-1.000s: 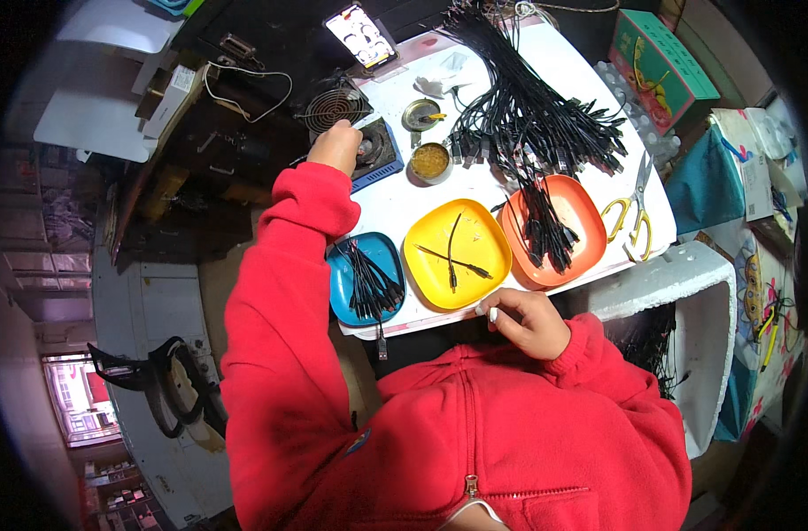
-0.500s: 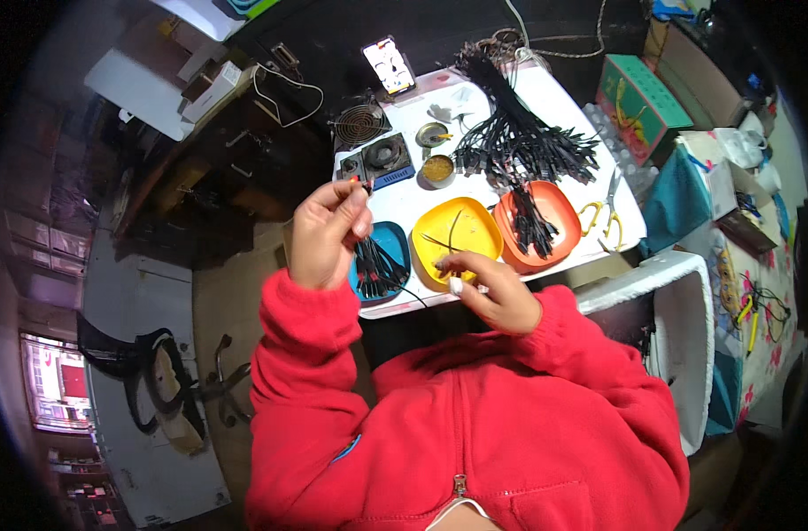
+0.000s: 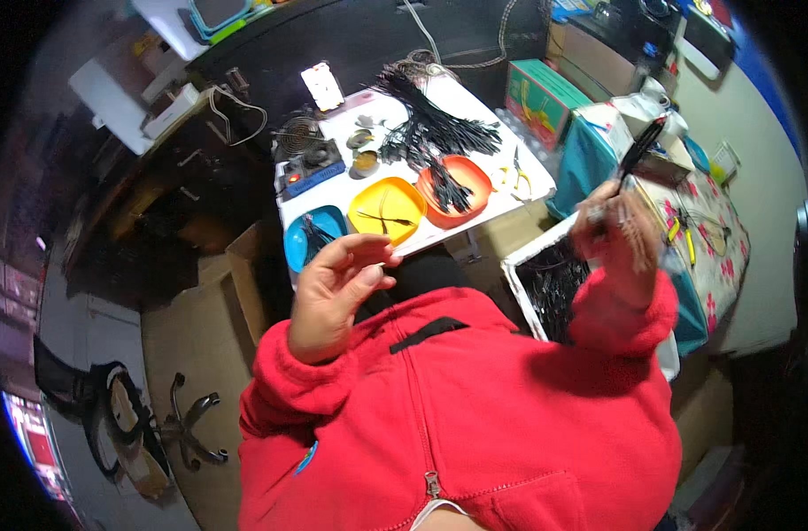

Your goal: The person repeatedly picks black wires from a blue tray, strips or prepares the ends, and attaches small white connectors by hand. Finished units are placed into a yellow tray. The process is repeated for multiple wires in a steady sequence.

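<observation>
My left hand (image 3: 337, 288) is lifted in front of my chest with its fingers curled and apart, and nothing shows in it. It hovers just below the blue plate (image 3: 290, 250) and the yellow plate (image 3: 368, 196). My right hand (image 3: 618, 237) is raised off to the right, over a white bin (image 3: 519, 270) of black cables. It grips a thin black cable piece (image 3: 640, 149) that points up and away. The orange plate (image 3: 480, 173) holds several black cable pieces. Both sleeves are red.
The small white table (image 3: 535, 184) also carries a large bundle of black cables (image 3: 426, 131), yellow-handled scissors (image 3: 517, 174), small tins and a blue device (image 3: 308, 170). A teal box (image 3: 540, 96) and a flower-patterned cloth (image 3: 718, 232) lie to the right. A chair base (image 3: 187, 427) stands lower left.
My right hand left the yellow plate and swung up to the right with a black cable piece. My left hand dropped from above the blue plate toward my chest and opened.
</observation>
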{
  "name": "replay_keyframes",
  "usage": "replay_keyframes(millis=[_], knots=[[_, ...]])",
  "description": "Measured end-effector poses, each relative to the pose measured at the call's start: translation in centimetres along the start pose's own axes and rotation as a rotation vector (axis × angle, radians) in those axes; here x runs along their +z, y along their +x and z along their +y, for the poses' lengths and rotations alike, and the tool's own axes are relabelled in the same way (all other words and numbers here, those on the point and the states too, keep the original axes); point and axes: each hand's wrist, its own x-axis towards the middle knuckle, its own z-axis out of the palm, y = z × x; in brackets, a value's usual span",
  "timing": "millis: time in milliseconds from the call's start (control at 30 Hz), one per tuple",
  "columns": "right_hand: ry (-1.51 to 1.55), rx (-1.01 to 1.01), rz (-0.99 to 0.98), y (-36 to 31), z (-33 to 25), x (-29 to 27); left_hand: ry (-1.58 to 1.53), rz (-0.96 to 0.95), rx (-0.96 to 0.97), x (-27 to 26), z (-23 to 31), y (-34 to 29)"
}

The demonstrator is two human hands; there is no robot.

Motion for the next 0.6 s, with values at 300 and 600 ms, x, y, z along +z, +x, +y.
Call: replay_keyframes(millis=[300,600], knots=[[-0.706,0.321,-0.068,-6.7,7.4,-12.1,0.168,-0.268,-0.014,-0.7,-1.0,-2.8],[-1.548,0.616,-0.098,-7.8,22.8,-12.4,0.203,-0.363,-0.217,-2.0,-0.9,-3.4]])
